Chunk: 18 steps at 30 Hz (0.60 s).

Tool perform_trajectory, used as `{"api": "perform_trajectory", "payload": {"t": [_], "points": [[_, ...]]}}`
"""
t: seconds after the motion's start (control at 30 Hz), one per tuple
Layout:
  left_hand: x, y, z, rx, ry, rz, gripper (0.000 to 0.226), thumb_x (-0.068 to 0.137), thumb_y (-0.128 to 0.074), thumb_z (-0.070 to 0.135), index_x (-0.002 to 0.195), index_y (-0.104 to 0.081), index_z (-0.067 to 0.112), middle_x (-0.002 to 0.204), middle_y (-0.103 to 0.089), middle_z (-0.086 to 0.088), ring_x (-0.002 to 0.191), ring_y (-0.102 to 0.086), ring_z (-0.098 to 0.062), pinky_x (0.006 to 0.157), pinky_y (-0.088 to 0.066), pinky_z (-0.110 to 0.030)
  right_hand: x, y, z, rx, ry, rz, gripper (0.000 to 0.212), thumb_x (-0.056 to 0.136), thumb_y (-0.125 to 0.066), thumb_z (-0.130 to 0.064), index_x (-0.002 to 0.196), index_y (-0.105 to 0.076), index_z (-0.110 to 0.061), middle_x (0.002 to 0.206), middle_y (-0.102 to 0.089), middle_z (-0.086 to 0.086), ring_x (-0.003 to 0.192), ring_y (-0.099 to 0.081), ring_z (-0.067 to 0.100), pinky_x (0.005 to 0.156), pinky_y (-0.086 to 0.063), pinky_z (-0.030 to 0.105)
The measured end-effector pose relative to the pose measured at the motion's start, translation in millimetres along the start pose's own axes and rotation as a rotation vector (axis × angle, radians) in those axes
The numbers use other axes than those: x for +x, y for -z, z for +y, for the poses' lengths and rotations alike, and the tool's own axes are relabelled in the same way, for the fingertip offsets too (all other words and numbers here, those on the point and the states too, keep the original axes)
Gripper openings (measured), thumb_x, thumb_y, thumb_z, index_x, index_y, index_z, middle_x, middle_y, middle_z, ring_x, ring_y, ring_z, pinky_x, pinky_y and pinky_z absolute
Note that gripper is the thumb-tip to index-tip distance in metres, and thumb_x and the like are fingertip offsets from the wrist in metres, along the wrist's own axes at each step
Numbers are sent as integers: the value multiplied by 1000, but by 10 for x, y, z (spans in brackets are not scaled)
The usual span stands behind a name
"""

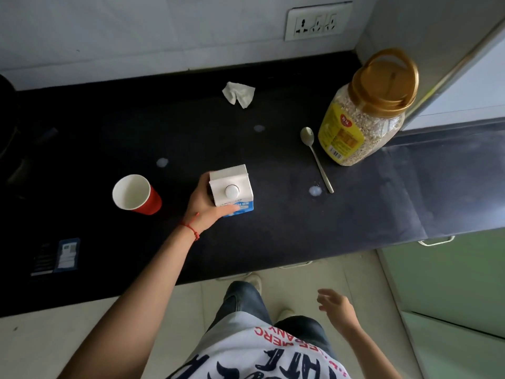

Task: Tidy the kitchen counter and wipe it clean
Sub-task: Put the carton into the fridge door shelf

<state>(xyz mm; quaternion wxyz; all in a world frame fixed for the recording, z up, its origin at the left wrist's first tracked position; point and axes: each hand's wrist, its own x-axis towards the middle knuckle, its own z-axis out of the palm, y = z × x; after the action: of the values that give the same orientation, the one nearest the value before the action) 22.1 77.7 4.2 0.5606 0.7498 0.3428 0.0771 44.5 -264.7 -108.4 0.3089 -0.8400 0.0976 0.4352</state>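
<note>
My left hand (203, 207) grips a white and blue milk carton (232, 188) with a white screw cap, standing upright near the middle of the black counter (273, 236). My right hand (334, 305) hangs off the counter's front edge, fingers spread and holding nothing. A red paper cup (135, 194) with a white inside stands left of the carton. A metal spoon (317, 157) lies to the right, next to a tall oats jar (363, 113) with a gold lid. A crumpled white tissue (239, 93) lies near the back wall. Small white spills (315, 190) dot the counter.
A dark packet with a pale label (67, 254) lies at the counter's front left. A wall socket (318, 21) sits above the back right corner. A white appliance side (464, 77) borders the right end. Green cabinet fronts (451, 283) with handles stand below.
</note>
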Motion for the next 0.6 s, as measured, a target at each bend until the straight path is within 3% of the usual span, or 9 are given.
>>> {"api": "perform_trajectory", "payload": {"t": [0.1,0.17,0.3,0.43,0.5,0.6], "points": [[-103,-86,-27,-64,24,128,68,59,-82,0,111,-44,21,108,-57,3,94,-58,-3,78,-55,-24,73,-2,-61,-1,25,1,22,91,-48,-6,110,-59,-6,98,-61,12,83,-60,27,76,-45,31],[-192,-129,-44,-87,35,193,67,58,-83,1,109,-45,21,107,-59,1,96,-60,-10,79,-56,-30,111,7,-94,-22,38,10,25,91,-47,-5,113,-59,-2,98,-62,13,82,-59,27,76,-45,32],[-481,-154,-132,-112,71,304,68,57,-84,1,114,-48,9,105,-61,0,94,-61,-12,66,-53,-10,198,54,-104,-36,53,-37,25,90,-47,-3,112,-60,-1,95,-61,12,79,-58,26,69,-47,27],[-869,-175,-255,-168,130,396,64,53,-85,1,106,-51,12,94,-63,10,85,-63,8,65,-48,-1,340,138,-131,-142,104,-94,24,88,-45,3,102,-62,-6,87,-63,13,65,-59,18,48,-43,10],[-1098,-191,-292,-198,157,465,66,51,-86,1,102,-49,18,92,-61,15,79,-60,18,66,-46,0,414,176,-167,-195,117,-146,20,88,-46,3,96,-60,-9,85,-62,12,63,-58,15,47,-43,10],[-1520,-215,-353,-253,219,612,64,47,-83,15,102,-51,19,92,-62,18,80,-61,18,64,-48,-3,561,208,-225,-321,182,-233,20,88,-49,1,101,-63,-4,87,-62,12,68,-58,22,51,-41,17]]}}
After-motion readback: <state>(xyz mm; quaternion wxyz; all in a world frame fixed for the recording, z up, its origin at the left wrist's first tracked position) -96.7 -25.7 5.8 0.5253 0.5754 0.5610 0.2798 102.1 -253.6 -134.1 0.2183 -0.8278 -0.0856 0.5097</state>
